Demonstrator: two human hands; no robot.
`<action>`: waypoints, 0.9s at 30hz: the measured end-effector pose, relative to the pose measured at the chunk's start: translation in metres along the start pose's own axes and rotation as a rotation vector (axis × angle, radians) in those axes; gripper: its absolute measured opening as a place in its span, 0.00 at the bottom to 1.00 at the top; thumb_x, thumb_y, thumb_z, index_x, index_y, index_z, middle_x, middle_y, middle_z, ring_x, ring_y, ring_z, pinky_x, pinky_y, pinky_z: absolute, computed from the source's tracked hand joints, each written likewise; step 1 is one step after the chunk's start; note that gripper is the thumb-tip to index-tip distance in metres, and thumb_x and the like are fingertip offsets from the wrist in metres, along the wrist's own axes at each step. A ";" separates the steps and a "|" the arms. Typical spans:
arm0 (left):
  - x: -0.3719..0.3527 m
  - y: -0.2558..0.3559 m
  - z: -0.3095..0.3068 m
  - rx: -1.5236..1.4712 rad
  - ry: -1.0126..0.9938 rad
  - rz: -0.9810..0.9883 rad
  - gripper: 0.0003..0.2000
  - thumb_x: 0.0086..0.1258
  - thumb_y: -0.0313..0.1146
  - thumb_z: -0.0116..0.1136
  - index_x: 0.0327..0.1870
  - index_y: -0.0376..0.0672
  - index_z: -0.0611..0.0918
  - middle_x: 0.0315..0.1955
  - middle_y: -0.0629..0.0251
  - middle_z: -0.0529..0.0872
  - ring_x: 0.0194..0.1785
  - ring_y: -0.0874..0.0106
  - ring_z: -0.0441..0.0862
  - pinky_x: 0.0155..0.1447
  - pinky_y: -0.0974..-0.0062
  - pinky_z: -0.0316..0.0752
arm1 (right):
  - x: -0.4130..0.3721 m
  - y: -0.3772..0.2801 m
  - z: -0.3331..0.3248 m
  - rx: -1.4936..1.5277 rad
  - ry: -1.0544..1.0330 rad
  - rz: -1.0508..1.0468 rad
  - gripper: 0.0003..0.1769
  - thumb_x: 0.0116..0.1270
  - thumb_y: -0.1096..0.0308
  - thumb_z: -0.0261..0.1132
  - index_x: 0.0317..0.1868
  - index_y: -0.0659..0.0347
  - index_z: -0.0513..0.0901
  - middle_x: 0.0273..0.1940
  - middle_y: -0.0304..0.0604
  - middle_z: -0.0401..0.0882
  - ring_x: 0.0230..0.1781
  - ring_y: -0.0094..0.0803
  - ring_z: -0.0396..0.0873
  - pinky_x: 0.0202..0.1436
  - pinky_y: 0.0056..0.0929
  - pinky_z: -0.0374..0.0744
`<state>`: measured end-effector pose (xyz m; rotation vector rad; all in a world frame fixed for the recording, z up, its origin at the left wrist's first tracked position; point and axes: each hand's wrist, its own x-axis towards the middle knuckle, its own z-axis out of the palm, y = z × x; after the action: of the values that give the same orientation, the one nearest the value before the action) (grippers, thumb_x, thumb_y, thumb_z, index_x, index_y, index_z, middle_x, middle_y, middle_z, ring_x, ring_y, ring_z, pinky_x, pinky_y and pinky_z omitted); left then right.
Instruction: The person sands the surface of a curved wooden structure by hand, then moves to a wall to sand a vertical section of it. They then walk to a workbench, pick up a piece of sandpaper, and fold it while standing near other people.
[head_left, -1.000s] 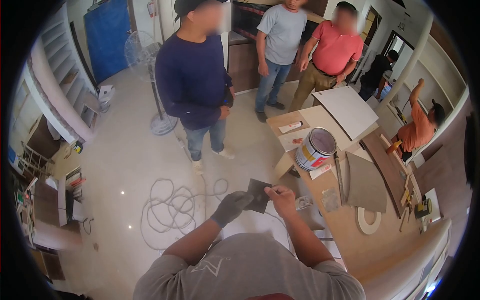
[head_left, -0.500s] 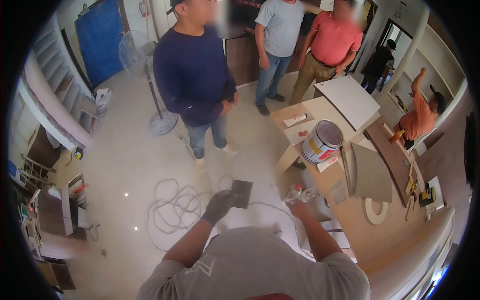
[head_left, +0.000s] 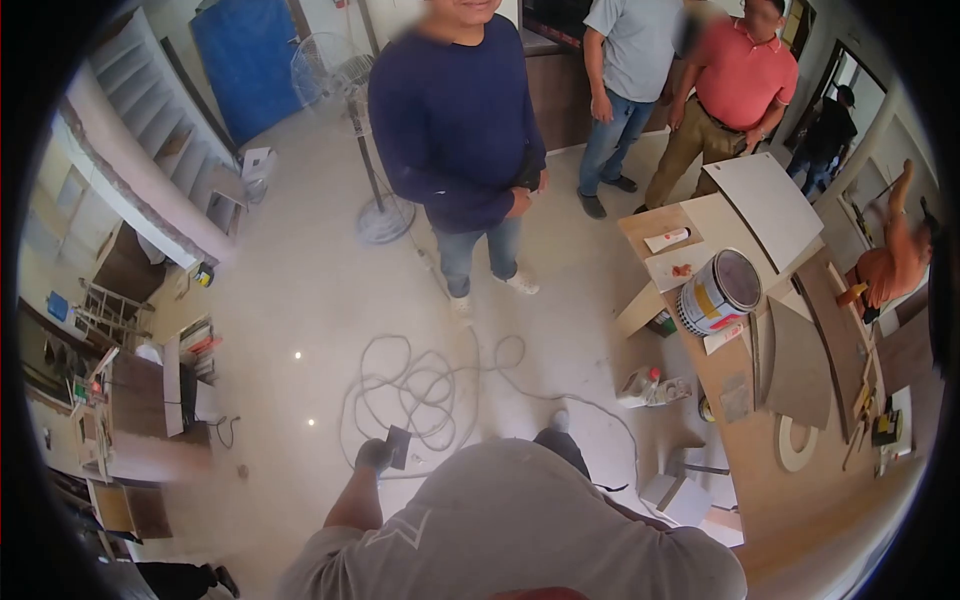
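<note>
My left hand (head_left: 373, 456), in a dark grey glove, is closed on the edge of a small dark flat square piece (head_left: 398, 447); its exact kind I cannot make out. It hangs low at my left side, above a coil of grey cable (head_left: 410, 395) on the floor. My right hand is out of sight, hidden by my body. Right of me, a clear bottle with a red cap (head_left: 640, 385) stands beside the wooden table (head_left: 760, 480). A large paint can (head_left: 718, 292) sits on that table.
On the table are a white board (head_left: 765, 208), a curved grey panel (head_left: 797, 365), a tape roll (head_left: 796, 443) and tubes. A person in a dark blue top (head_left: 455, 130) stands ahead, near a pedestal fan (head_left: 375, 170). Several other people are farther right. Cable crosses the floor.
My left hand has dropped down and left, still with the dark square piece. My right hand, earlier near the bottle by the table, has gone out of view. The view has shifted left.
</note>
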<state>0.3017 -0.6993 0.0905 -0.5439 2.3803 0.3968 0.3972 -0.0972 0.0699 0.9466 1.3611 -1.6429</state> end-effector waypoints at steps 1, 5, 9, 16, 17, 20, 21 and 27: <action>0.002 -0.008 0.012 0.007 0.017 -0.006 0.28 0.69 0.57 0.51 0.44 0.37 0.88 0.46 0.42 0.87 0.55 0.49 0.84 0.59 0.53 0.76 | 0.008 -0.016 0.015 0.120 -0.060 -0.022 0.37 0.73 0.38 0.52 0.68 0.61 0.76 0.65 0.52 0.77 0.63 0.45 0.76 0.68 0.42 0.73; 0.032 -0.025 0.048 0.093 -0.012 0.104 0.26 0.69 0.55 0.54 0.44 0.36 0.88 0.48 0.43 0.87 0.55 0.50 0.84 0.60 0.54 0.77 | 0.025 -0.052 0.059 0.371 -0.154 -0.023 0.40 0.73 0.36 0.52 0.68 0.64 0.75 0.65 0.53 0.77 0.62 0.45 0.77 0.67 0.41 0.73; 0.046 -0.010 0.059 0.167 -0.037 0.259 0.26 0.70 0.53 0.50 0.43 0.35 0.88 0.47 0.43 0.87 0.55 0.47 0.83 0.61 0.53 0.76 | -0.040 -0.065 0.047 0.246 -0.140 0.139 0.43 0.73 0.33 0.51 0.66 0.67 0.75 0.64 0.53 0.77 0.60 0.45 0.77 0.67 0.43 0.73; 0.029 0.069 0.015 0.065 0.006 0.370 0.23 0.73 0.50 0.49 0.40 0.36 0.87 0.41 0.44 0.88 0.49 0.47 0.85 0.56 0.51 0.77 | -0.018 -0.008 -0.049 0.217 0.183 -0.107 0.44 0.73 0.32 0.45 0.69 0.64 0.72 0.66 0.53 0.75 0.68 0.39 0.72 0.72 0.50 0.67; 0.033 0.072 0.017 0.085 0.018 0.395 0.22 0.73 0.49 0.49 0.40 0.36 0.87 0.40 0.45 0.88 0.49 0.48 0.86 0.56 0.51 0.78 | -0.021 -0.010 -0.049 0.008 0.148 -0.222 0.42 0.73 0.33 0.47 0.68 0.63 0.74 0.65 0.53 0.76 0.66 0.40 0.73 0.70 0.48 0.68; 0.054 0.068 0.026 -0.032 0.004 0.304 0.26 0.71 0.57 0.52 0.37 0.39 0.89 0.38 0.44 0.88 0.47 0.48 0.86 0.53 0.55 0.78 | -0.069 -0.021 -0.003 -0.592 0.013 -0.532 0.34 0.74 0.39 0.54 0.66 0.59 0.77 0.62 0.52 0.79 0.61 0.41 0.76 0.66 0.44 0.73; 0.057 0.064 0.027 0.012 0.019 0.375 0.27 0.71 0.58 0.51 0.37 0.38 0.89 0.39 0.44 0.88 0.47 0.48 0.86 0.54 0.55 0.78 | -0.091 -0.038 0.005 -0.386 -0.083 -0.339 0.34 0.75 0.40 0.53 0.66 0.59 0.76 0.63 0.51 0.78 0.63 0.42 0.76 0.68 0.45 0.71; 0.056 0.086 0.012 0.185 -0.033 0.344 0.17 0.74 0.42 0.49 0.43 0.41 0.88 0.41 0.46 0.88 0.49 0.50 0.86 0.55 0.53 0.80 | -0.098 -0.049 0.024 -0.046 0.030 -0.004 0.28 0.77 0.48 0.54 0.65 0.60 0.78 0.62 0.50 0.79 0.64 0.40 0.75 0.69 0.43 0.71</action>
<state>0.2272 -0.6353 0.0568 -0.0412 2.4480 0.3262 0.3919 -0.1045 0.1819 0.9463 1.4157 -1.5993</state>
